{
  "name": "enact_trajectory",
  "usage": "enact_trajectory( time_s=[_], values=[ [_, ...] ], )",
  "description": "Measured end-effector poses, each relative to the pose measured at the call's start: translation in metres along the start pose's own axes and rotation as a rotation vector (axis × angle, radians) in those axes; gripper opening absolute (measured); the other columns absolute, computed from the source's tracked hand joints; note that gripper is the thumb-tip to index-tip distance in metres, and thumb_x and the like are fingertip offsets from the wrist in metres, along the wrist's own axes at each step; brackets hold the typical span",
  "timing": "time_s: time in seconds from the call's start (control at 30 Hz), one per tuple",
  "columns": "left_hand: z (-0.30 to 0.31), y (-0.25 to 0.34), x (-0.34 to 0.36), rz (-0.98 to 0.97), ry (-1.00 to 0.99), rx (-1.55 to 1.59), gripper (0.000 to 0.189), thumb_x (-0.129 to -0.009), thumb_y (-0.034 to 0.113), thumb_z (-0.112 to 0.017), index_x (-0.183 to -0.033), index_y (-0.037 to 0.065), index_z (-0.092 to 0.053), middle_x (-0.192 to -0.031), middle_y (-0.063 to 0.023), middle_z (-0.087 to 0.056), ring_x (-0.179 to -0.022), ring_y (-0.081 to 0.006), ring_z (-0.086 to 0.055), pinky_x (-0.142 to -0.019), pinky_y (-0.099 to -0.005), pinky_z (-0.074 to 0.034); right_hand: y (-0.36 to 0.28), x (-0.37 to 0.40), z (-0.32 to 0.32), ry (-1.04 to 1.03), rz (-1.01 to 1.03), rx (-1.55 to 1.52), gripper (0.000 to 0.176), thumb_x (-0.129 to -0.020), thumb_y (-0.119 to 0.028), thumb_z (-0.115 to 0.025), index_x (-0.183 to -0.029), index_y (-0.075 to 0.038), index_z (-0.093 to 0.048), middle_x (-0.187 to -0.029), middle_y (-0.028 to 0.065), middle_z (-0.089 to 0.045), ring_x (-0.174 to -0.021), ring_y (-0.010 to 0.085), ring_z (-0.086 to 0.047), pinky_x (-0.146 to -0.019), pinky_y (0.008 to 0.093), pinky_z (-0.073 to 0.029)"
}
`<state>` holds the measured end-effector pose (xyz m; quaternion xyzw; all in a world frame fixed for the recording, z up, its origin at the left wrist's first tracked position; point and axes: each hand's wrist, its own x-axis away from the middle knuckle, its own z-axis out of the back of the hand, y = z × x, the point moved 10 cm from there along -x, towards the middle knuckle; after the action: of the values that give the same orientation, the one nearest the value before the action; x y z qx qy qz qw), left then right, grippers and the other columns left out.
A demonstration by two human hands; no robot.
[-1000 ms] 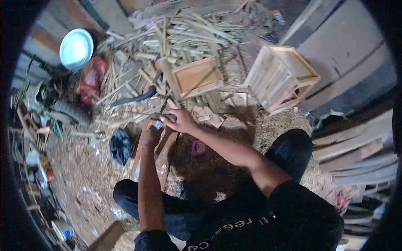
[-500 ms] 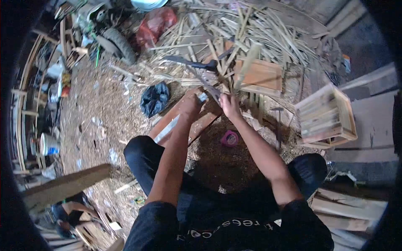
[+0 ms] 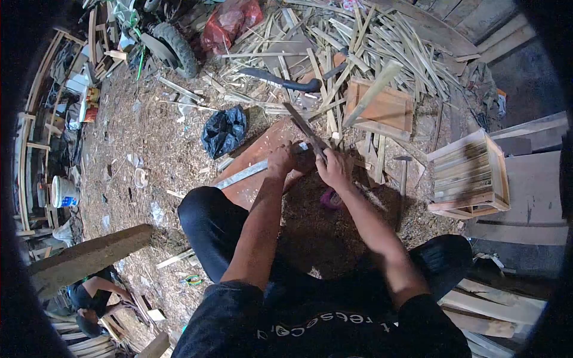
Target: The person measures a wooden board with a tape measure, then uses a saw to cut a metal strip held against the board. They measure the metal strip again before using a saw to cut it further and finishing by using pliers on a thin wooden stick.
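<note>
My left hand (image 3: 282, 160) is closed around a pale wooden strip (image 3: 242, 174), which lies slanting over a reddish-brown board (image 3: 258, 147). The strip's far end pokes out past my fingers. My right hand (image 3: 335, 169) grips a long, dark, machete-like blade (image 3: 305, 126) whose tip points away to the upper left. Its lower part crosses close by the strip's end, and its handle is mostly hidden in my fist. A pink tape measure (image 3: 332, 199) lies in shadow below my right forearm.
A hammer (image 3: 403, 170) lies to the right, near a slatted wooden crate (image 3: 468, 173). Beyond the board are a black plastic bag (image 3: 224, 131), a wooden box (image 3: 382, 107) and piled wood strips (image 3: 397, 53). Another person (image 3: 95, 298) sits at lower left, past a thick beam (image 3: 95, 259).
The view has shifted, so the surroundings sit differently. The blade now stands more steeply and nearer the strip's end, with my right hand slightly lower. My left hand still holds the strip.
</note>
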<state>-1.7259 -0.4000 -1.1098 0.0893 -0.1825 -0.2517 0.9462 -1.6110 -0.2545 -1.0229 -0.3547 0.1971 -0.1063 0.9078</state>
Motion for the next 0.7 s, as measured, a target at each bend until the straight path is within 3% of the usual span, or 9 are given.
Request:
enact_trajectory(
  time_s=[0.07,0.17,0.23,0.37,0.43,0.5,0.57,0.6,0.7],
  values=[
    [-0.010,-0.013,0.006,0.067,-0.130,0.027,0.031,-0.093,0.028,-0.048,-0.113,0.006,-0.053,-0.107,-0.0214,-0.067,-0.098,-0.0389,-0.066,-0.088,-0.0490,-0.048,0.000,-0.001,-0.015,-0.158,-0.002,0.059,0.020,-0.086,-0.023,-0.059,-0.093,-0.005,-0.057,-0.084,0.0195,-0.060,-0.079,0.0390,-0.058,-0.068,0.0507,-0.043],
    [-0.030,-0.034,0.012,-0.023,-0.110,-0.068,0.033,-0.092,0.031,-0.049,-0.112,0.005,-0.054,-0.099,-0.0221,-0.069,-0.091,-0.0400,-0.067,-0.083,-0.0504,-0.051,-0.020,0.004,-0.011,-0.145,0.163,0.324,0.024,-0.086,-0.027,-0.061,-0.094,-0.005,-0.059,-0.091,0.0150,-0.060,-0.090,0.0353,-0.057,-0.076,0.0518,-0.042],
    [-0.033,-0.047,0.015,0.016,-0.038,-0.041,0.029,-0.088,0.030,-0.057,-0.104,0.006,-0.056,-0.091,-0.0197,-0.069,-0.086,-0.0393,-0.068,-0.076,-0.0491,-0.053,-0.013,0.008,-0.032,-0.235,0.167,0.353,0.026,-0.087,-0.030,-0.062,-0.096,-0.006,-0.060,-0.098,0.0137,-0.060,-0.095,0.0338,-0.056,-0.081,0.0521,-0.041],
    [0.018,-0.034,0.040,0.063,0.128,0.079,0.027,-0.085,0.030,-0.061,-0.098,0.006,-0.057,-0.085,-0.0204,-0.068,-0.082,-0.0402,-0.067,-0.071,-0.0499,-0.054,-0.016,0.001,-0.033,-0.198,0.105,0.243,0.028,-0.087,-0.031,-0.061,-0.094,-0.004,-0.062,-0.103,0.0165,-0.055,-0.102,0.0347,-0.051,-0.092,0.0495,-0.036],
    [0.065,-0.008,0.072,0.132,0.010,0.103,0.025,-0.085,0.028,-0.060,-0.098,0.007,-0.056,-0.085,-0.0213,-0.068,-0.081,-0.0406,-0.067,-0.069,-0.0512,-0.053,-0.023,-0.002,-0.024,-0.298,-0.033,0.250,0.028,-0.087,-0.027,-0.061,-0.100,-0.002,-0.061,-0.107,0.0185,-0.056,-0.102,0.0380,-0.053,-0.090,0.0503,-0.040],
    [0.090,-0.004,0.092,0.163,0.015,0.151,0.024,-0.086,0.026,-0.059,-0.099,0.007,-0.055,-0.085,-0.0218,-0.067,-0.080,-0.0411,-0.066,-0.068,-0.0526,-0.051,-0.038,-0.010,-0.010,-0.266,-0.075,0.196,0.031,-0.087,-0.027,-0.061,-0.103,-0.001,-0.060,-0.109,0.0192,-0.057,-0.102,0.0396,-0.056,-0.086,0.0496,-0.045],
    [0.103,-0.006,0.119,0.164,0.129,0.226,0.024,-0.086,0.024,-0.058,-0.102,0.007,-0.054,-0.085,-0.0220,-0.067,-0.079,-0.0416,-0.066,-0.068,-0.0541,-0.050,-0.064,-0.011,0.006,-0.386,-0.111,0.178,0.031,-0.087,-0.022,-0.060,-0.106,0.002,-0.058,-0.110,0.0224,-0.057,-0.103,0.0424,-0.056,-0.087,0.0508,-0.046],
    [0.119,-0.004,0.136,0.277,-0.021,0.302,0.027,-0.089,0.023,-0.053,-0.106,0.002,-0.051,-0.097,-0.0252,-0.066,-0.088,-0.0421,-0.066,-0.073,-0.0519,-0.053,-0.076,-0.012,0.013,-0.442,-0.096,0.170,0.032,-0.087,-0.022,-0.060,-0.108,0.002,-0.058,-0.111,0.0230,-0.057,-0.104,0.0424,-0.056,-0.088,0.0503,-0.046],
    [0.176,0.000,0.190,0.387,-0.054,0.319,0.029,-0.089,0.026,-0.056,-0.104,0.002,-0.050,-0.098,-0.0264,-0.066,-0.088,-0.0416,-0.066,-0.074,-0.0522,-0.053,-0.115,-0.006,0.030,-0.614,-0.121,0.174,0.037,-0.086,-0.022,-0.059,-0.113,0.003,-0.056,-0.115,0.0251,-0.058,-0.107,0.0431,-0.056,-0.091,0.0489,-0.046]
  ],
)
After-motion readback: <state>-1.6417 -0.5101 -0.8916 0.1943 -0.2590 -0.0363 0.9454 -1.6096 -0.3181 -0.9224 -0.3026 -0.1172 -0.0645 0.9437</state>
